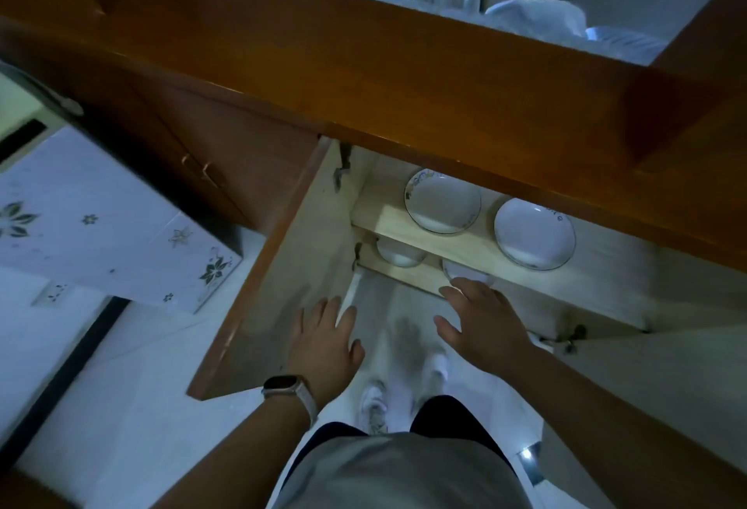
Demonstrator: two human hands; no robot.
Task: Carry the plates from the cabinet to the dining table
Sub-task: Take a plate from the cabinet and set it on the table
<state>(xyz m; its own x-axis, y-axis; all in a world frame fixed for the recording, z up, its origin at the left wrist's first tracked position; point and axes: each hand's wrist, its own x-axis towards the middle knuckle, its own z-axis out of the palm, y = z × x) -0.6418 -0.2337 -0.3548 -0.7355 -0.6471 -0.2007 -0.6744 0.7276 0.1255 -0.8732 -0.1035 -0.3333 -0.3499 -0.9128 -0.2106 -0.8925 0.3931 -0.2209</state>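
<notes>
**Both hands empty at the open cabinet**

At the bottom edge a grey shirt (404,476) is cut off by the frame. Just above it, two pale shoes (374,401) are blurred against the tiled floor (141,387). The left hand (328,347), with a watch (288,387) at its wrist, sits at lower centre beside the open door (258,266). Its fingers are straight and spread, and it holds nothing. The right hand (483,324), right of centre, is also spread and empty. Its fingertips overlap the lower plate (465,271), but contact cannot be judged, and the hand and the shelf above hide most of that plate. Left of it on the same lower level, a white dish (400,256) shows only its front edge beneath the upper shelf (376,217). On that shelf, centre right, two white plates with faint rim patterns lie side by side and apart: the left plate (442,201) and the right plate (534,234). The brown cabinet top (364,84) cuts off the shelf's back. Things along the top edge are too blurred to name.
</notes>
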